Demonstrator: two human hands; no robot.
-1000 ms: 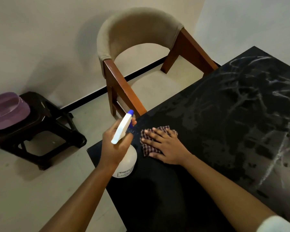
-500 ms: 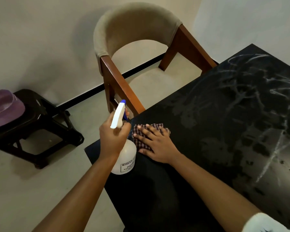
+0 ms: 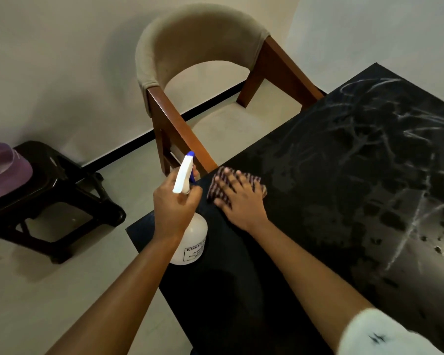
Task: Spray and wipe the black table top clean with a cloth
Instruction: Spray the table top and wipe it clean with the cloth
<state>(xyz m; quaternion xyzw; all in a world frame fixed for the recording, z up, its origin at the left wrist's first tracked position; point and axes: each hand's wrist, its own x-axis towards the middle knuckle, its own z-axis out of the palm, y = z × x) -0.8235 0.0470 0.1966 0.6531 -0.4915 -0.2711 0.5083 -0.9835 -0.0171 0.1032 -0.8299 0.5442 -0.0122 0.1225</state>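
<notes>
Head view: two hands, one bottle (image 3: 193,240), one cloth (image 3: 256,181), one chair (image 3: 198,44), one stool (image 3: 62,193) and one purple basin (image 3: 4,172).

The left hand (image 3: 176,202) grips the bottle by its neck, fingers (image 3: 195,192) clenched round it under the white trigger head, whose blue nozzle points away from the person. The bottle's base is over the black surface (image 3: 344,180); I cannot tell whether it rests there.

Just right of the bottle's head, the checked cloth lies on the surface under the right hand (image 3: 242,203). This hand presses down flat, fingers straight and spread, grasping nothing. A white sleeve (image 3: 369,334) shows well right of the bottle, nearer the person.

The surface's corner is just left of the bottle. One edge runs from it past the cloth, which sits right at that edge, to the chair beyond the bottle; the other runs back toward the person. Right of the bottle the surface spreads wide, marked with pale streaks and dull blotches.

Well left of the bottle is the dark stool carrying the basin, with a strip of floor (image 3: 108,272) between stool and surface.
</notes>
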